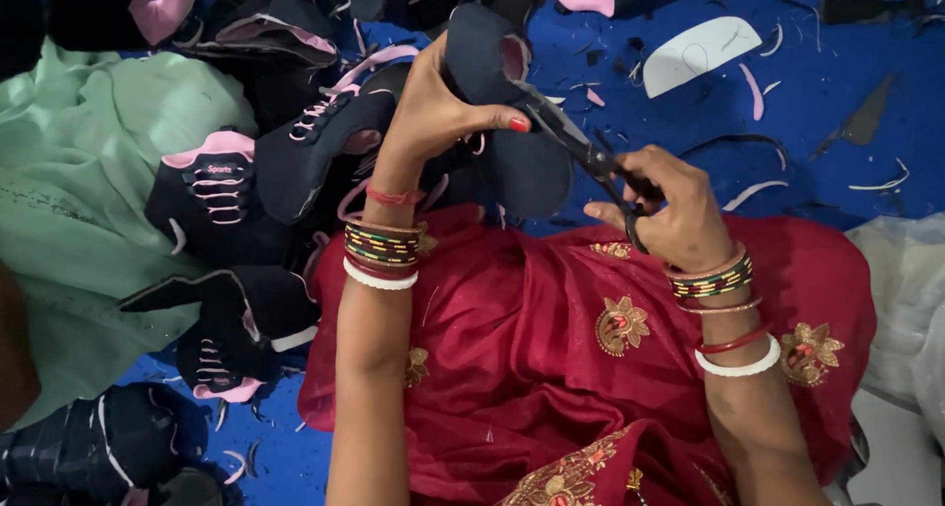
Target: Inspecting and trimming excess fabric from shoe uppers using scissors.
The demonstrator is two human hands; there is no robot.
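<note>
Centrally, your left hand (438,102) is closed on a black shoe upper (482,58), thumb pressed on its near face, holding it up at 12 o'clock above your lap. Your right hand (669,211), at 3 o'clock from the left, grips black scissors (581,152) with fingers through the handles; the blades point toward 10 o'clock and meet the upper's edge just below the thumb. A red embroidered cloth (551,339) covers your lap at 6 o'clock. A pile of black-and-pink uppers (221,186) lies at 9 o'clock, beside a pale green cloth (89,171). Trimmed scraps (753,88) and a white sole-shaped piece (699,48) lie on the blue floor sheet (837,161) at 2 o'clock.
</note>
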